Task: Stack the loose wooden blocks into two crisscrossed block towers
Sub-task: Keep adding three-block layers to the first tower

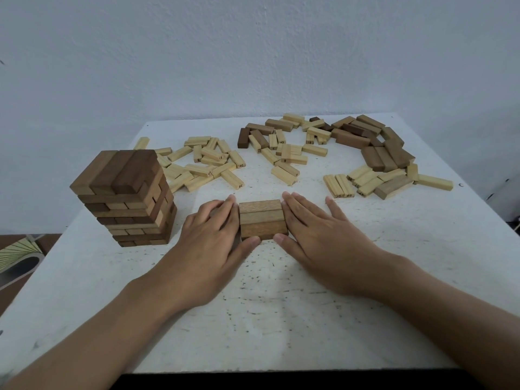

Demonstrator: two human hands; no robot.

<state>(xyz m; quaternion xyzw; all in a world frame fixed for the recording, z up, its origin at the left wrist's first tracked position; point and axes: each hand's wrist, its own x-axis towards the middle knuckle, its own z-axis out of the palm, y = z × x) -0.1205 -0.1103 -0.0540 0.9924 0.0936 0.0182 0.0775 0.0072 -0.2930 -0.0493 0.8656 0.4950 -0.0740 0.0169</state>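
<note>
A tall crisscrossed tower of brown blocks (126, 198) stands at the table's left. In the middle, three brown blocks (263, 219) lie side by side as one flat layer. My left hand (213, 232) presses its straight fingers against the layer's left side, thumb at the front edge. My right hand (318, 226) lies flat against the right side, thumb touching the front corner. Loose pale blocks (208, 161) are scattered behind the layer, and loose brown blocks (374, 142) lie in a heap at the back right.
The white speckled table (267, 305) has its front edge close to me. More pale blocks (365, 181) lie at the right. A blue-grey wall (253, 52) rises behind the table. A patterned object (19, 254) sits on the floor at left.
</note>
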